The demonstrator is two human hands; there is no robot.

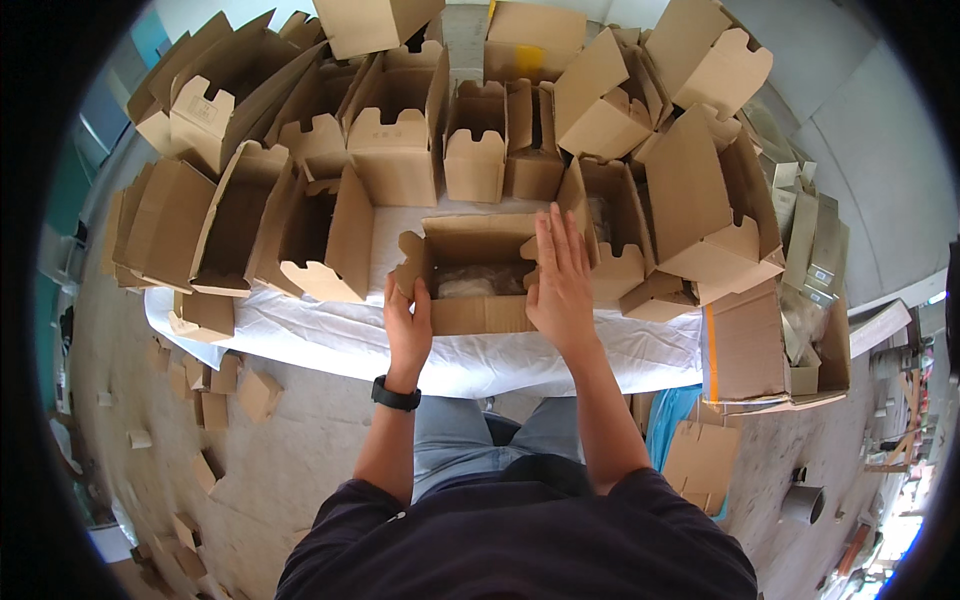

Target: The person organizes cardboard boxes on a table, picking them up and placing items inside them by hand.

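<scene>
An open cardboard box (480,316) stands in front of me near the table's front edge. Inside it lies something wrapped in clear plastic (468,282), whose kind I cannot make out. My left hand (407,322) grips the box's left end, with the thumb at its near corner and the fingers by the notched end flap (411,260). At the right end, my right hand (562,280) lies flat with fingers stretched out, pressing against the side and partly hiding the flap there.
Several open cardboard boxes (393,165) stand in rows behind and beside this one on a white cloth (480,365). A larger carton (745,345) with metal pieces (808,245) is at the right. Cardboard scraps (211,410) litter the floor at left.
</scene>
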